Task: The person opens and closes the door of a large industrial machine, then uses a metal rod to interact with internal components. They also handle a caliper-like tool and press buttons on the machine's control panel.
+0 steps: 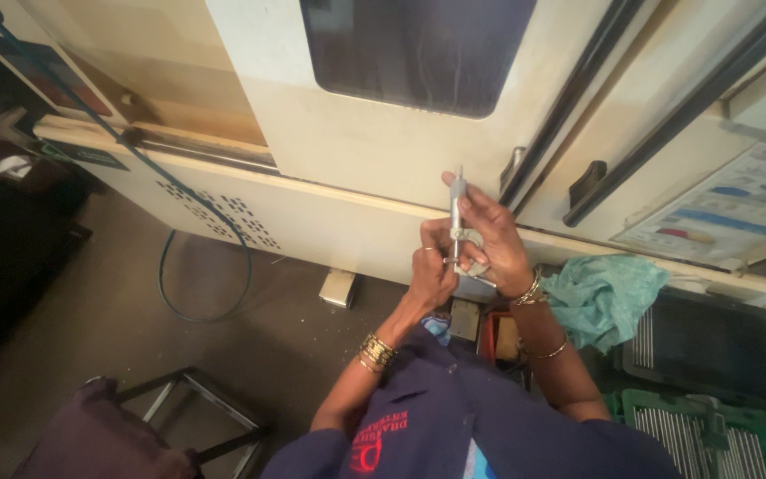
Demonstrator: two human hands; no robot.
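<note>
Both hands meet in front of a cream machine, holding a micrometer upright between them. The right hand wraps the tool from the right, fingers curled over its frame and thumb reaching up along the slim silver barrel, whose tip pokes out above the fingertips. The left hand comes up from below and pinches the lower end of the tool, fingers pressed together around it (whether a small part sits in the tool is too tiny to tell). A ring shows on one left finger. Gold bangles circle the left wrist, and more sit on the right wrist.

The micrometer hangs in the air just before the machine's lower panel, near a dark door handle and below a dark window. To the right, a chart with coloured bars is stuck on the machine.

Below the right forearm lies a crumpled teal rag, resting at the edge of a dark tray. A green crate holding rows of thin metal pieces sits at the lower right. A blue hose runs down the machine's side and loops over the grey floor, which is strewn with small chips. A metal stool frame stands at the lower left, with a purple cloth beside it. The person wears a navy garment with a red emblem.
</note>
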